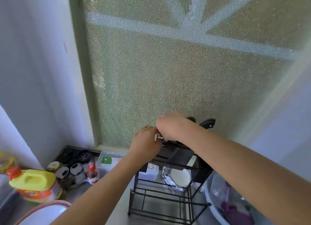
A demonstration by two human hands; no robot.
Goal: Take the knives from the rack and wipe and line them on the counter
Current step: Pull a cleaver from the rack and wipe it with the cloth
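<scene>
A black wire rack (168,196) stands on the counter under a frosted window. Its top carries a black slotted knife holder (175,155). Both my hands meet over that holder. My left hand (144,145) is closed at the holder's left end. My right hand (171,126) is curled around a silvery metal knife handle (159,138) that pokes out between the two hands. The blade is hidden. Two more dark handles (207,123) stick up behind my right wrist.
A yellow detergent jug (33,184), spice jars (76,171) and a small red-capped bottle (92,171) stand at the left. A foil-wrapped white bowl (180,177) sits inside the rack. A pale blue basin (217,206) is at the right, a pink-rimmed tub (43,211) at bottom left.
</scene>
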